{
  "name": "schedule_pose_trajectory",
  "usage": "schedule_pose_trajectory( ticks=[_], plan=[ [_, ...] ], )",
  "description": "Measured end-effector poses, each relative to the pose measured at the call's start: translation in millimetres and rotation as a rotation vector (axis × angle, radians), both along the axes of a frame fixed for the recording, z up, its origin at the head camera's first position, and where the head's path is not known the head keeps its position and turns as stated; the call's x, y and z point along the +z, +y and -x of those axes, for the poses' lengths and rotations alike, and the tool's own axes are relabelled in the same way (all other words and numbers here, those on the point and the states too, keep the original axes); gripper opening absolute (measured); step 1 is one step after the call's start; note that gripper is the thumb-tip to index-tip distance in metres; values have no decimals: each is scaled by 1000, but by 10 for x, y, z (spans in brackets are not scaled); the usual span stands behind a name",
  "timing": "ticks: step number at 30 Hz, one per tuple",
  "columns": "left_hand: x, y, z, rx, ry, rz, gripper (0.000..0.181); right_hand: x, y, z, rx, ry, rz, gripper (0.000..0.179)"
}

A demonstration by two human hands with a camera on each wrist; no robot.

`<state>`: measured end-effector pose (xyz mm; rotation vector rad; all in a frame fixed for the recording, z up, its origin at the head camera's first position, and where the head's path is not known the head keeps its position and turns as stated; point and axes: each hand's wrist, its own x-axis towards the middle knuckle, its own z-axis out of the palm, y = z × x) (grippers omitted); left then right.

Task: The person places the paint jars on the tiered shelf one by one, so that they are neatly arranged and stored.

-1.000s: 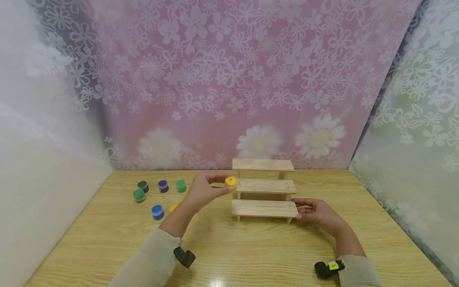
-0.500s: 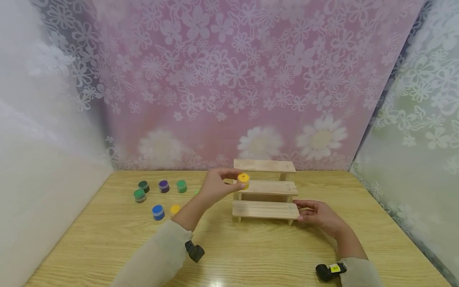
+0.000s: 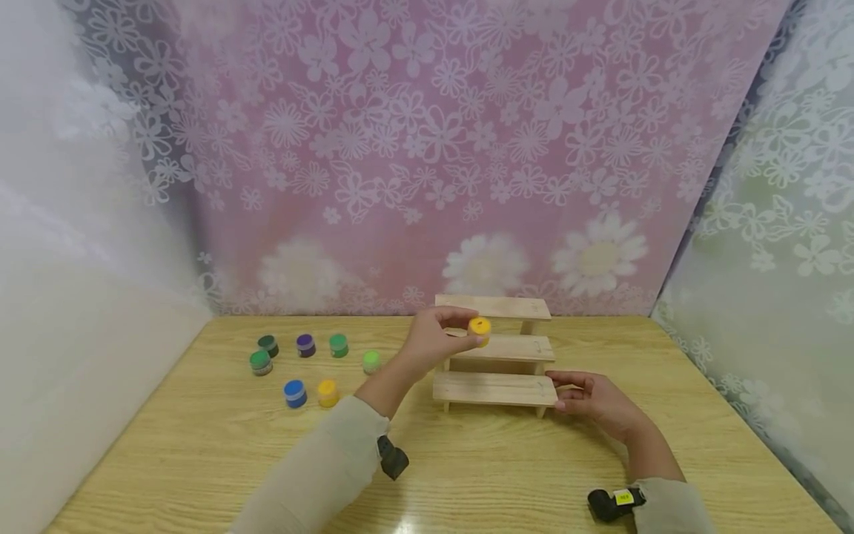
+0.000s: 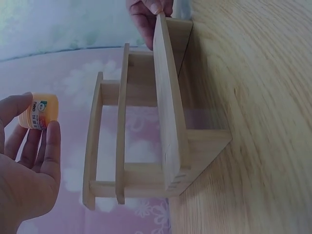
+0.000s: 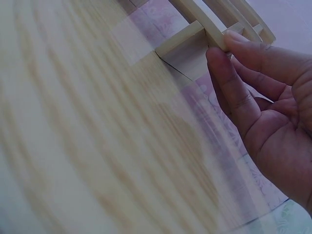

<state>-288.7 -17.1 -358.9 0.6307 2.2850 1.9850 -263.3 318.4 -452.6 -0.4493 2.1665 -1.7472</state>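
My left hand (image 3: 430,343) pinches a small yellow-lidded paint jar (image 3: 480,331) between thumb and fingers. It holds the jar in the air in front of the upper steps of a three-step wooden shelf (image 3: 494,389). The left wrist view shows a printed label on the jar (image 4: 40,112), apart from the boards. At the shelf's right end, my right hand (image 3: 597,404) grips the lowest board. In the right wrist view, thumb and forefinger pinch the end of that board (image 5: 214,36).
Several paint jars stand on the left of the wooden table (image 3: 467,475): a blue one (image 3: 295,394), a yellow one (image 3: 328,394), a light green one (image 3: 371,362), a purple one (image 3: 305,345) and green ones. A flowered pink curtain (image 3: 400,148) hangs behind.
My left hand has carried the yellow jar rightward, from the shelf's left edge to in front of its upper steps. The light green jar has come into sight. My right hand keeps its place.
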Motion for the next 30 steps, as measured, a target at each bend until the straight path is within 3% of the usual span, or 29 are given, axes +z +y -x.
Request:
schedule_pose_trajectory(
  ticks=[11, 19, 30],
  plan=[
    [-21, 261, 86, 61, -4, 1, 37, -7, 2, 35, -1, 6, 0, 65],
    [19, 425, 181, 141, -15, 5, 33, 12, 0, 23, -15, 1, 5, 66],
    [-14, 596, 309, 129, 50, 54, 37, -5, 3, 1, -16, -18, 10, 66]
  ],
)
